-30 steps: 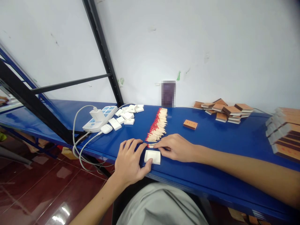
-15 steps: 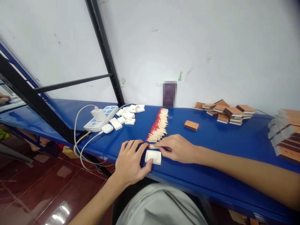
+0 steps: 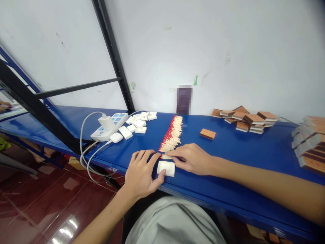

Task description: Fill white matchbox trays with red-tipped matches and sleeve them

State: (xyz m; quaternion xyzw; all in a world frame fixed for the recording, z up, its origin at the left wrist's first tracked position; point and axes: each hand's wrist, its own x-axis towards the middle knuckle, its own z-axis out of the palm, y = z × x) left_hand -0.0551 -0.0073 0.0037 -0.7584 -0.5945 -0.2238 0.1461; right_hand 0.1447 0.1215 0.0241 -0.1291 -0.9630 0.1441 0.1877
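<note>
My left hand [image 3: 141, 174] rests at the table's front edge with its fingers apart. Its index fingertip touches the red heads of a few matches [image 3: 165, 157], and its thumb lies at the near side of a white matchbox tray [image 3: 166, 166]. From the other side, my right hand [image 3: 191, 158] has its fingers closed on the plain ends of those matches. The tray sits just in front of them, its inside looking bare. Beyond both hands stretches a long row of loose matches [image 3: 173, 134], red heads to the left.
White trays [image 3: 139, 123] lie in a heap at the back left, beside a power strip [image 3: 111, 127] with cables and a white earphone case. One matchbox [image 3: 207, 134] lies right of the matches. More matchboxes [image 3: 254, 118] are piled behind it; a stack [image 3: 312, 145] stands far right.
The view has shifted slightly. Both hands stay at the small group of matches behind the tray, with the right fingers moved only a little.
</note>
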